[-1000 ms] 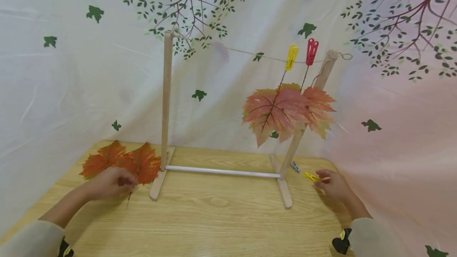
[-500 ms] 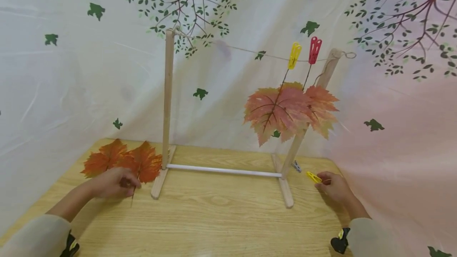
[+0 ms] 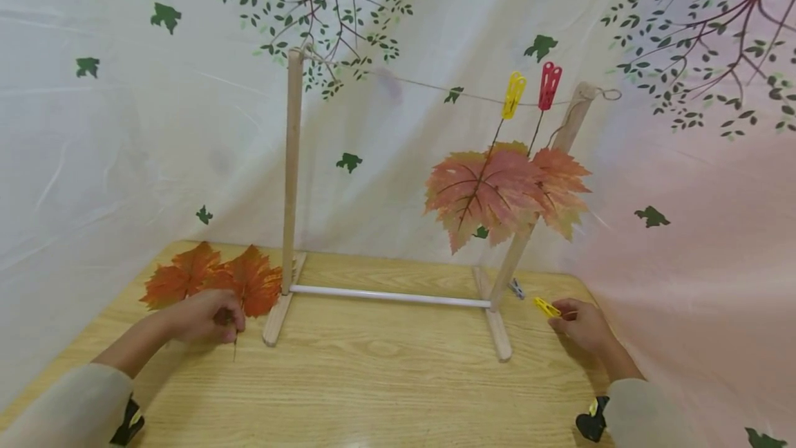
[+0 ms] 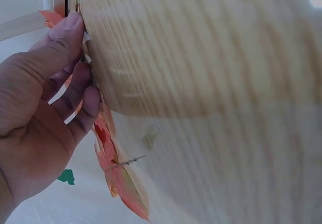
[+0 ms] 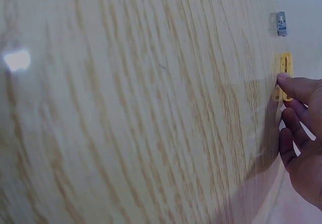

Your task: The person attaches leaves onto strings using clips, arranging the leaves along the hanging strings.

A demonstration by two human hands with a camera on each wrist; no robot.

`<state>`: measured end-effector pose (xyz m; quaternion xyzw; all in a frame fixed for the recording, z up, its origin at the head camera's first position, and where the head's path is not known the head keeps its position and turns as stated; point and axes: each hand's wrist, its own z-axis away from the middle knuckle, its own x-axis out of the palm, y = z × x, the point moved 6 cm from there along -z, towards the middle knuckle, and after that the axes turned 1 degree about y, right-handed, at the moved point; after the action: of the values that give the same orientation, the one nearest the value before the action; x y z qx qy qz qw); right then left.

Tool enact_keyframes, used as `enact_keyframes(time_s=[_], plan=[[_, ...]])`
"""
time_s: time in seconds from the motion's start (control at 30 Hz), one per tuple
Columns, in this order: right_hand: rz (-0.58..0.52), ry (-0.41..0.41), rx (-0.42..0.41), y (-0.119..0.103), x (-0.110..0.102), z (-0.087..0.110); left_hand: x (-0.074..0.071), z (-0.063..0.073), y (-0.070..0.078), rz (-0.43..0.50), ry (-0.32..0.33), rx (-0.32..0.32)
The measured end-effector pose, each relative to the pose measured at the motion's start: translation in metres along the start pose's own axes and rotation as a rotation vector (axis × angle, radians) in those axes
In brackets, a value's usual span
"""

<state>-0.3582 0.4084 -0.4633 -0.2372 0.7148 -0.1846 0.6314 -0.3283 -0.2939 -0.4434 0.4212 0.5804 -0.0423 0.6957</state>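
Observation:
At the table's left, my left hand (image 3: 208,316) pinches the thin stem of an orange artificial maple leaf (image 3: 251,278); the stem's end pokes out below the fingers. A second orange leaf (image 3: 180,275) lies beside it, partly behind the hand. In the left wrist view, the thumb and fingers of the left hand (image 4: 48,88) meet at the table surface. Over at the right, my right hand (image 3: 581,323) holds a yellow clothespin (image 3: 546,307) between thumb and fingers, low over the table. A grey clothespin (image 3: 516,289) lies just beyond it.
A wooden stand (image 3: 292,171) with a white crossbar (image 3: 392,296) occupies the middle. From its string (image 3: 423,85) hang two reddish leaves (image 3: 472,189), clipped by a yellow clothespin (image 3: 513,95) and a red clothespin (image 3: 550,86). A printed cloth (image 3: 385,213) backs the table (image 3: 385,379).
The left hand has shifted slightly right, its fingers closing on the leaf stem. The right hand with the yellow clothespin has barely moved. The head view has shifted a little.

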Motion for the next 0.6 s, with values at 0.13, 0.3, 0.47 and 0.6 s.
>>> enact_keyframes(time_s=[0.13,0.3,0.47,0.6], plan=[[0.002,0.008,0.003,0.0013,0.0014,-0.0013,-0.0003,-0.0027,0.0014,0.0,-0.01,0.051],[0.017,0.022,-0.003,0.0052,0.0025,-0.0027,0.0007,-0.0047,0.0013,0.014,-0.026,0.099],[0.015,0.024,-0.006,0.0084,0.0033,-0.0025,0.0022,-0.0065,0.0019,0.041,-0.052,0.072],[0.026,0.023,0.002,0.0092,0.0031,-0.0014,0.002,-0.0074,0.0034,0.05,-0.064,0.065]])
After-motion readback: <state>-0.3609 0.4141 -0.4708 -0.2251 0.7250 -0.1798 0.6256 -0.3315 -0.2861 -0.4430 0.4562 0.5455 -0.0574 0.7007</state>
